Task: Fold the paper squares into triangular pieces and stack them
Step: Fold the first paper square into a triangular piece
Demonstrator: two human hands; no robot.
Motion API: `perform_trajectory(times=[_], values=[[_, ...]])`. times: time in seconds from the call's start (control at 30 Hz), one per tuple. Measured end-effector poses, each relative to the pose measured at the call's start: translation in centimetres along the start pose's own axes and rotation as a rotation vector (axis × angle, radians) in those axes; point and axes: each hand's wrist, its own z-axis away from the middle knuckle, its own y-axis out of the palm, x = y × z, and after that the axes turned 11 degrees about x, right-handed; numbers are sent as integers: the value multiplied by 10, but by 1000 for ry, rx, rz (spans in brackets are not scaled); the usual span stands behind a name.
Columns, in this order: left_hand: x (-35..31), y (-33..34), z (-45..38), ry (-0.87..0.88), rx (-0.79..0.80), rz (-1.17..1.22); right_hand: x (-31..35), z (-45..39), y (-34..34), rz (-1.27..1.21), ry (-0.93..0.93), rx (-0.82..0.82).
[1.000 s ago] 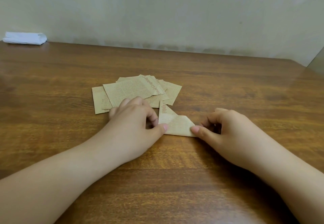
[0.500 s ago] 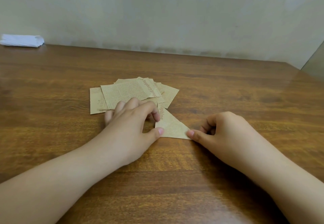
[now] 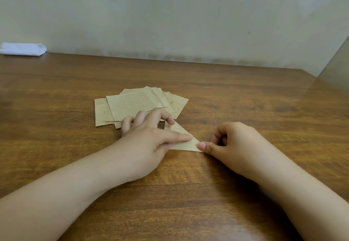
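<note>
Nearest, two bare forearms reach in over a glossy brown wood-grain worktop (image 3: 245,97). The left hand (image 3: 145,142) lies over a folded tan paper triangle (image 3: 186,141), its thumb stretched flat along the paper and its fingers spread and pressing the far part, hiding much of the sheet. The right hand (image 3: 232,144) has its fingers curled in, the thumb tip pressing the triangle's right corner down; nothing is gripped. The triangle lies flat between the hands, thin, with faint print. Just beyond the left hand's fingers sits a loose fanned pile of paper squares (image 3: 139,105), tan with newspaper-style print and reddish lettering. Far left, against the pale wall, lies a white folded cloth (image 3: 22,49)
</note>
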Motion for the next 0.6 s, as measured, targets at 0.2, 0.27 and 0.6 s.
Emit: perform_trajectory(times=[0.2, 0.27, 0.6], values=[[-3, 4, 0, 31, 31, -46, -5, -1, -6, -16, -80, -5], [-5, 4, 1, 58, 27, -52, -5, -2, -7, -11, -123, -19], [-6, 5, 1, 84, 81, -211, -13, -1, -4, 189, -485, -89]])
